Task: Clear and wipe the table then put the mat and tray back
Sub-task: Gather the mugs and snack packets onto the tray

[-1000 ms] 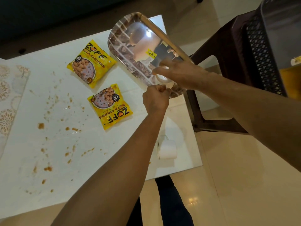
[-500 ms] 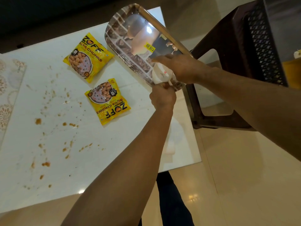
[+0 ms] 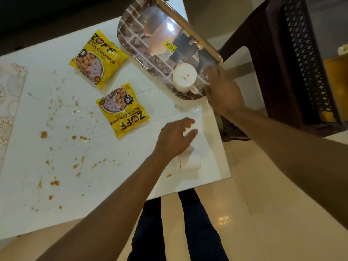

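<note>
A patterned mat (image 3: 8, 102) lies at the far left edge of the white worktop (image 3: 56, 213), partly out of view. Brown crumbs and smears (image 3: 44, 134) are scattered over the left half of the worktop. Two yellow soya-chunk packets follow: the upper packet (image 3: 98, 59) beside the tray, the lower packet (image 3: 123, 111) nearer the person. The left hand (image 3: 175, 138) hovers over the worktop with fingers spread and relaxed, holding nothing; a folded white tissue (image 3: 191, 160) lies just beneath its wrist. The tray (image 3: 143, 34), printed with a brick pattern, is tilted, its near corner over the worktop's right edge, and a white cup (image 3: 184, 77) sits upside down on it. The right hand (image 3: 222, 91) grips the tray's near right rim. A dark plastic chair (image 3: 278, 72) stands at right.
</note>
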